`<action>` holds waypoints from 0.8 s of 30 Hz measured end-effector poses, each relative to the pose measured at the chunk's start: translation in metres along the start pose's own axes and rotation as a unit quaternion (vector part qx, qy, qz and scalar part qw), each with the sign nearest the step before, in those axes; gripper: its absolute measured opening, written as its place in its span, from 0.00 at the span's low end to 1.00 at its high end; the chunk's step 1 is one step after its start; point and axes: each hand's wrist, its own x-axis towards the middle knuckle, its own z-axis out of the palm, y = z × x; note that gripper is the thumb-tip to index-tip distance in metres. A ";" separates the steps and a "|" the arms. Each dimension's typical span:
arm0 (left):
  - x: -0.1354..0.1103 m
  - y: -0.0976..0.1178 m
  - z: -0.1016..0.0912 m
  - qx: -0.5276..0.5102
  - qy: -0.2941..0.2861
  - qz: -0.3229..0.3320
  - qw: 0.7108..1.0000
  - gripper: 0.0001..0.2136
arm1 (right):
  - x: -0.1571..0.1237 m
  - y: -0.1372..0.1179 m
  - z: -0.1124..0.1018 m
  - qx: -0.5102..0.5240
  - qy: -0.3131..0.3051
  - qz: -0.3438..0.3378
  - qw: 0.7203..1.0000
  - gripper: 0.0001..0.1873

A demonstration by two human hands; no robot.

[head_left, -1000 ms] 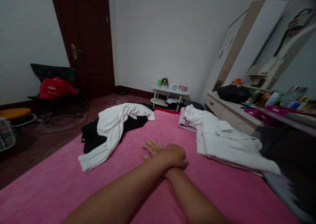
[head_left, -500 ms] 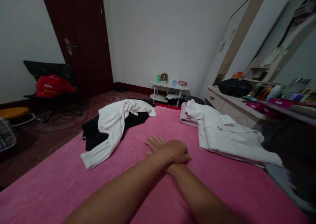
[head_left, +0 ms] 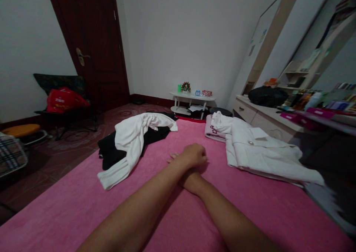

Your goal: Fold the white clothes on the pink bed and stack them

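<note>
My forearms cross above a pink bedspread [head_left: 133, 204], the left one on top. My left hand [head_left: 194, 155] is raised a little beyond the crossing, bent at the wrist, its fingers curled in and partly hidden; no object shows in it. Under the left forearm lies my right hand [head_left: 172, 157], of which only some outstretched fingertips show past the arm. A white long-sleeved garment [head_left: 129, 141] is draped over black clothing [head_left: 111, 152] to the left. On the right is a white garment with a button [head_left: 256, 152], beside a rolled or folded pinkish cloth with dark lettering [head_left: 213, 129].
A small white table [head_left: 191, 96] stands by the far wall with a green cup and a flower ornament. A chair at left holds a red bag [head_left: 65, 99]. Along the right runs a dresser [head_left: 244, 109] with a black bag [head_left: 267, 97] and bottles.
My left hand has lifted and shifted slightly up and left, covering more of the right hand. The view has turned a little to the left. The clothes lie as before.
</note>
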 end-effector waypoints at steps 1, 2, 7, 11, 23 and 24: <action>0.007 -0.012 -0.012 0.001 0.016 0.006 1.000 0.14 | -0.002 -0.001 -0.001 0.004 0.013 -0.014 1.000 0.25; 0.012 -0.025 -0.026 0.003 0.042 0.002 0.999 0.15 | -0.003 -0.001 -0.003 -0.004 0.020 -0.029 0.999 0.24; 0.009 -0.092 -0.086 0.055 0.359 -0.169 0.916 0.17 | -0.005 0.001 -0.009 -0.025 0.023 -0.049 0.998 0.22; -0.004 -0.130 -0.089 0.077 0.411 -0.293 0.860 0.20 | -0.004 0.001 -0.008 -0.023 0.016 -0.041 0.999 0.22; -0.002 -0.175 -0.045 0.140 0.386 -0.287 0.866 0.13 | -0.005 0.000 -0.009 -0.018 0.021 -0.034 0.999 0.22; -0.002 -0.175 -0.048 0.123 0.379 -0.287 0.871 0.13 | -0.005 0.000 -0.008 -0.016 0.020 -0.032 0.999 0.22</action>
